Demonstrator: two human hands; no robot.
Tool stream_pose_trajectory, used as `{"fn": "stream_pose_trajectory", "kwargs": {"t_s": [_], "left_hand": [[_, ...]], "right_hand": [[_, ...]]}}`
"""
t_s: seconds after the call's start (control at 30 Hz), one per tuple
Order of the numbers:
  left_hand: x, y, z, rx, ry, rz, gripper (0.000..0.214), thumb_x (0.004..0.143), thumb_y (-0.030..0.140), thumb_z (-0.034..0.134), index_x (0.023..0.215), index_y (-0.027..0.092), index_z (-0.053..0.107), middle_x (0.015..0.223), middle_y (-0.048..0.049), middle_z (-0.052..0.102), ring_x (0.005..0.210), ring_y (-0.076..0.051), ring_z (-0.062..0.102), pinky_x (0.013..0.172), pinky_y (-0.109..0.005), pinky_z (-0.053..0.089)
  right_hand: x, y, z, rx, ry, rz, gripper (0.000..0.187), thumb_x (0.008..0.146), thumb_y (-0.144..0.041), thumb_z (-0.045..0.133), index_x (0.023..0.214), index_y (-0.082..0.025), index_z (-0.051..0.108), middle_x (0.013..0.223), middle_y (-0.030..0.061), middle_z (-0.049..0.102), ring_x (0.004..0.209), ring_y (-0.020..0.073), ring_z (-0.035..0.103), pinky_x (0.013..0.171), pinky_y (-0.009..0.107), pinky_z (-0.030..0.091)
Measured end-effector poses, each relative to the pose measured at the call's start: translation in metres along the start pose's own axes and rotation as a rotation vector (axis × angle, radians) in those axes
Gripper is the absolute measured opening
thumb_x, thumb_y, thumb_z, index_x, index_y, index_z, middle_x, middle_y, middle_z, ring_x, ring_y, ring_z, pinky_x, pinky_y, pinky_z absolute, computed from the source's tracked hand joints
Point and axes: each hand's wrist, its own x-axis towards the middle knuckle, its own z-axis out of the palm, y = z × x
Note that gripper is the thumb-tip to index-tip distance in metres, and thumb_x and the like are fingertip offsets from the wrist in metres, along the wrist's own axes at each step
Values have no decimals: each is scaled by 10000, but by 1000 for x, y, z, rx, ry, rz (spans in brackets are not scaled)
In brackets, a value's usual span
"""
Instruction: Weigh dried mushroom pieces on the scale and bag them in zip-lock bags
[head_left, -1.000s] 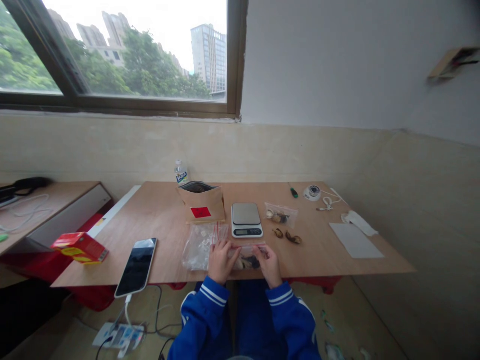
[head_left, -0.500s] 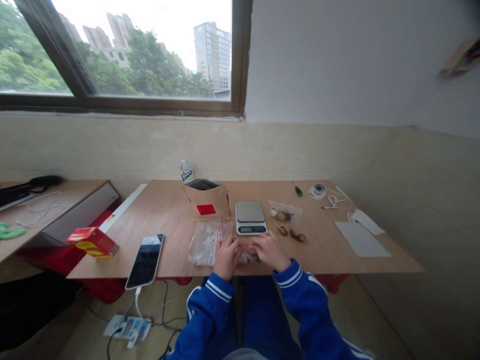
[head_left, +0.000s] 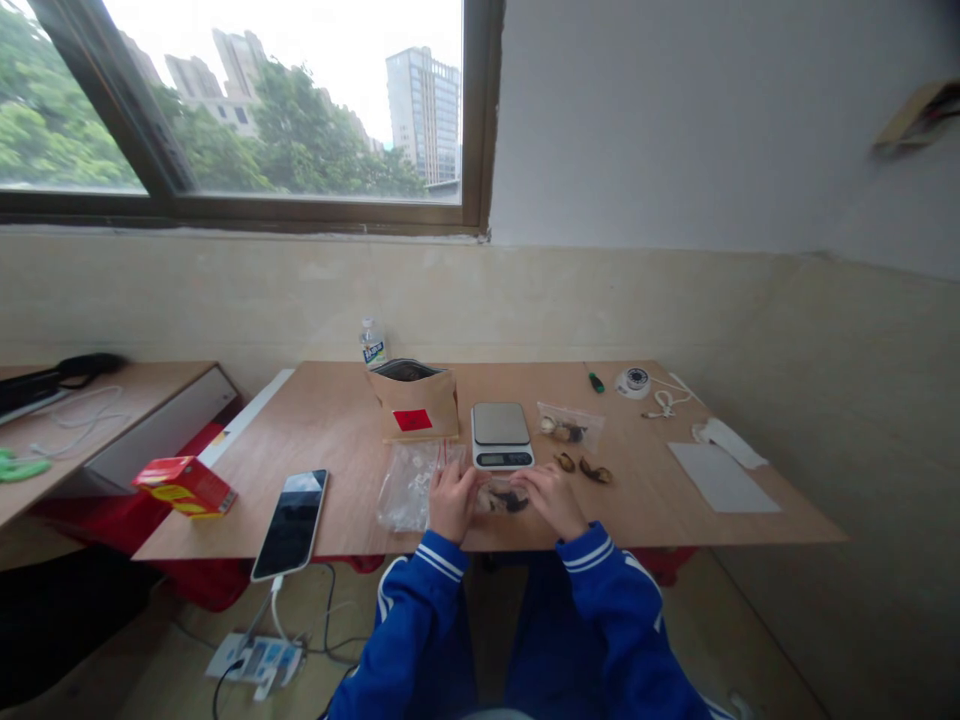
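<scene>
My left hand (head_left: 452,503) and my right hand (head_left: 555,500) rest on the wooden table (head_left: 330,440) near its front edge. Both pinch a small clear zip bag (head_left: 504,497) with dark pieces inside, one hand at each end. A pile of empty clear zip bags (head_left: 409,485) lies just left of my left hand. A small digital scale (head_left: 501,436) stands right behind the held bag. Two dark loose pieces (head_left: 583,468) lie to the right of my right hand, and a filled small bag (head_left: 568,427) lies behind them.
A brown paper pouch with a red label (head_left: 414,402) stands left of the scale, a water bottle (head_left: 371,343) behind it. A phone (head_left: 291,523) and a red box (head_left: 184,484) overhang the table's left front. White paper (head_left: 722,477), a white cord (head_left: 664,400) and a green-handled tool (head_left: 596,382) lie at right.
My hands moved slightly apart along the held bag, so its dark contents show between them. The camera view shifted a little.
</scene>
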Motion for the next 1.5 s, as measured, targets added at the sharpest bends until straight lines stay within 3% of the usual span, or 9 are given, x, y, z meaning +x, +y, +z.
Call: {"fn": "stream_pose_trajectory", "kwargs": {"t_s": [0.23, 0.43, 0.6, 0.7, 0.87, 1.03, 1.13, 1.3, 1.5], "left_hand": [[12, -17, -14, -160, -39, 152, 269, 897, 333, 459, 1071, 243, 643, 772, -17, 686, 708, -148, 605, 686, -273, 400], [7, -26, -24, -340, -44, -7, 268, 905, 320, 432, 1067, 230, 624, 908, -27, 702, 711, -136, 613, 706, -268, 459], [-4, -36, -37, -449, -95, -181, 271, 891, 340, 421, 1014, 214, 627, 857, -26, 680, 653, -118, 595, 636, -240, 488], [-16, -43, -44, -470, -139, -273, 283, 877, 368, 424, 1003, 222, 631, 817, -15, 686, 622, -116, 596, 603, -236, 490], [-33, -49, -50, -500, -225, -357, 318, 868, 415, 414, 982, 221, 639, 855, -27, 690, 614, -124, 587, 611, -258, 486], [-39, -53, -46, -544, -279, -415, 320, 851, 429, 434, 965, 211, 638, 846, -27, 688, 621, -137, 586, 618, -271, 484], [-37, -50, -33, -596, -334, -423, 341, 847, 449, 431, 968, 202, 634, 815, -32, 683, 624, -145, 587, 606, -273, 485], [-31, -31, -14, -686, -394, -356, 337, 854, 425, 435, 967, 181, 638, 785, -43, 677, 610, -143, 580, 592, -263, 467], [-44, -30, -13, -679, -431, -326, 329, 870, 404, 419, 972, 185, 643, 763, -33, 663, 647, -147, 581, 625, -260, 454]], "right_hand": [[-15, 15, -13, 98, 84, 113, 257, 902, -250, 433, 833, -213, 678, 821, 29, 713, 760, 196, 627, 732, 322, 416], [-3, 32, -39, 481, 124, 316, 215, 817, -360, 545, 844, -192, 677, 860, 40, 713, 799, 192, 652, 735, 300, 487], [48, 102, -85, 455, 188, 438, 310, 709, -430, 633, 846, -154, 666, 820, 82, 698, 733, 206, 635, 622, 291, 481], [75, 149, -98, 118, 125, 550, 263, 652, -383, 691, 765, -147, 659, 700, 82, 664, 673, 207, 598, 594, 296, 448], [69, 175, -75, -422, 332, 562, 310, 708, -301, 644, 973, -141, 623, 1041, 153, 586, 956, 281, 529, 786, 389, 410], [7, 156, -36, -418, 539, 490, 320, 847, -311, 424, 1042, -108, 576, 1051, 177, 516, 998, 285, 481, 850, 423, 385], [-30, 141, -12, -384, 361, 473, 327, 857, -389, 411, 970, -168, 625, 969, 130, 548, 932, 280, 503, 822, 447, 394], [-46, 129, 11, -386, 113, 459, 433, 825, -487, 482, 1238, -358, 500, 1265, 90, 403, 1105, 305, 445, 849, 496, 385], [-39, 143, 15, -327, 201, 390, 298, 863, -392, 447, 1011, -237, 654, 1110, 100, 462, 1055, 282, 470, 846, 466, 401]]}}
